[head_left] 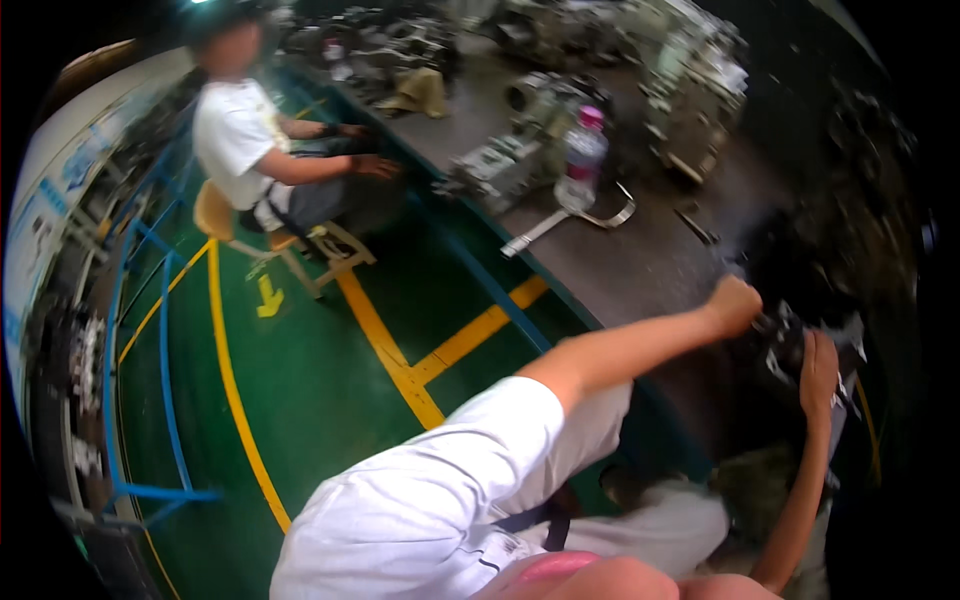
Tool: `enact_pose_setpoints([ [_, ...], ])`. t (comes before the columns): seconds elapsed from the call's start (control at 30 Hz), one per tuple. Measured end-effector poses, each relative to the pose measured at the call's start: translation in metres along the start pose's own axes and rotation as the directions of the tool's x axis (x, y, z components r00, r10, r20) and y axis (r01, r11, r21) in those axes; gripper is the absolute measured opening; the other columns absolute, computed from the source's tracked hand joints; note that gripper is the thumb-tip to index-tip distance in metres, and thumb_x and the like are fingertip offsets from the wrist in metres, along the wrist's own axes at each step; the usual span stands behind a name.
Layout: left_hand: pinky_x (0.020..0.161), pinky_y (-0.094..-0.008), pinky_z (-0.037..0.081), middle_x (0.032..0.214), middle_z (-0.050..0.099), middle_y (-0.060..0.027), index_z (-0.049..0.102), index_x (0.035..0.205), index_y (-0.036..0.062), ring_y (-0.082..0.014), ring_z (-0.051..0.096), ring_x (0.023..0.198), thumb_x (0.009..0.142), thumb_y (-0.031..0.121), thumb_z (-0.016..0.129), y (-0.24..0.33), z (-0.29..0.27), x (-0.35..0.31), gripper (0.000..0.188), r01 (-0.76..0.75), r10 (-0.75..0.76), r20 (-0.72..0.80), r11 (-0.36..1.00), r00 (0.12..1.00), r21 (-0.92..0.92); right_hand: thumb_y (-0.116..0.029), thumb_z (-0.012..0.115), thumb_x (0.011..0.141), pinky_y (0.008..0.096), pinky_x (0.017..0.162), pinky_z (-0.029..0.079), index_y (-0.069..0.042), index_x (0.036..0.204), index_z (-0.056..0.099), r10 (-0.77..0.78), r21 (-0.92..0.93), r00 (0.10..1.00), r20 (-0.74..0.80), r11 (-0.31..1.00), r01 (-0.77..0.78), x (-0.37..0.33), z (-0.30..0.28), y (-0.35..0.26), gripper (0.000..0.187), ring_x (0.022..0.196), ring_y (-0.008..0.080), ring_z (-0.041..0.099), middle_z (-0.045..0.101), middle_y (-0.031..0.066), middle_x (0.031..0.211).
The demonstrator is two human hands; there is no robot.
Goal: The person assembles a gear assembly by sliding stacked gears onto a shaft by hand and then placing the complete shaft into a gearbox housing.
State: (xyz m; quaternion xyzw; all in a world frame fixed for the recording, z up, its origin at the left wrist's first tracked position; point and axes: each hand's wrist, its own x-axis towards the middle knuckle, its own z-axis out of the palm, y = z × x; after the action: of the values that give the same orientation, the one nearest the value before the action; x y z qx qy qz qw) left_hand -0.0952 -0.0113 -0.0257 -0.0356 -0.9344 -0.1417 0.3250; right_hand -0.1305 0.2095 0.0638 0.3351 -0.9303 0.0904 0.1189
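Observation:
My left hand [735,306] is closed in a fist beside a grey metal machine part [785,352] at the workbench's right end. Whatever lies inside that fist is hidden. Across the part, my right hand [818,372] presses its long, close-set fingers against the metal; its thumb is out of sight. Dark shadow and blur cover much of the part. Farther back on the bench a clear bottle [582,165] with a pink cap stands upright. A shiny metal bar [532,232] and a curved metal strip [622,208] lie by its base.
Metal assemblies [500,165] crowd the bench [640,262], with a large housing [695,110] toward the back. A small dark tool [697,227] lies near them. At the far left, another person [235,135] sits on a stool. Blue rails [165,370] stand on the green floor [330,400].

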Motion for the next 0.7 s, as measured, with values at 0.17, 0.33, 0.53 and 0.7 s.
enact_pose_setpoints([
  [0.17, 0.05, -0.0386, 0.044, 0.063, 0.055, -0.0094, 0.055, 0.065, 0.0105, -0.0263, 0.058, 0.057, 0.068, 0.009, 0.058, -0.003, -0.002, -0.006, 0.005, -0.183, 0.183, -0.263, 0.983, 0.947, 0.027, -0.009, 0.042, 0.095, 0.0403, 0.097, 0.038, 0.002, 0.11, 0.057, -0.297, -0.026, 0.905, -0.305, 0.952, 0.304, -0.025, -0.012, 0.031, 0.024, 0.111, 0.0349, 0.051, 0.056, 0.0177, 0.116],
  [0.33, 0.059, -0.0405, 0.042, 0.071, 0.054, -0.01, 0.048, 0.076, 0.0087, -0.0292, 0.056, 0.069, 0.071, 0.005, 0.055, -0.007, -0.004, -0.008, 0.009, -0.193, 0.209, -0.256, 0.977, 0.944, 0.085, -0.023, 0.047, 0.094, 0.0384, 0.09, 0.041, 0.003, 0.101, 0.061, -0.027, 0.095, 0.895, -0.444, 0.992, 0.077, -0.037, -0.038, 0.083, 0.03, 0.102, 0.0348, 0.054, 0.061, 0.0182, 0.104],
  [0.53, 0.062, -0.0385, 0.041, 0.075, 0.054, -0.008, 0.048, 0.082, 0.0085, -0.027, 0.056, 0.073, 0.068, 0.006, 0.059, 0.005, -0.012, -0.013, 0.017, -0.255, 0.275, -0.2, 0.959, 0.94, 0.122, -0.009, 0.048, 0.085, 0.0397, 0.089, 0.042, 0.0, 0.104, 0.059, 0.136, 0.196, 0.979, -0.152, 0.975, -0.105, -0.075, -0.039, 0.136, 0.024, 0.1, 0.0354, 0.054, 0.059, 0.0179, 0.1],
  [0.7, 0.063, -0.0392, 0.043, 0.075, 0.055, -0.0084, 0.048, 0.082, 0.0074, -0.0278, 0.057, 0.073, 0.069, 0.007, 0.061, 0.002, -0.009, -0.014, 0.017, -0.242, 0.275, -0.23, 0.957, 0.934, 0.161, 0.005, 0.05, 0.07, 0.0418, 0.087, 0.043, -0.002, 0.11, 0.056, -0.047, -0.155, 0.987, -0.151, 0.988, 0.024, -0.069, -0.038, 0.115, 0.04, 0.1, 0.0362, 0.053, 0.056, 0.0172, 0.102],
])
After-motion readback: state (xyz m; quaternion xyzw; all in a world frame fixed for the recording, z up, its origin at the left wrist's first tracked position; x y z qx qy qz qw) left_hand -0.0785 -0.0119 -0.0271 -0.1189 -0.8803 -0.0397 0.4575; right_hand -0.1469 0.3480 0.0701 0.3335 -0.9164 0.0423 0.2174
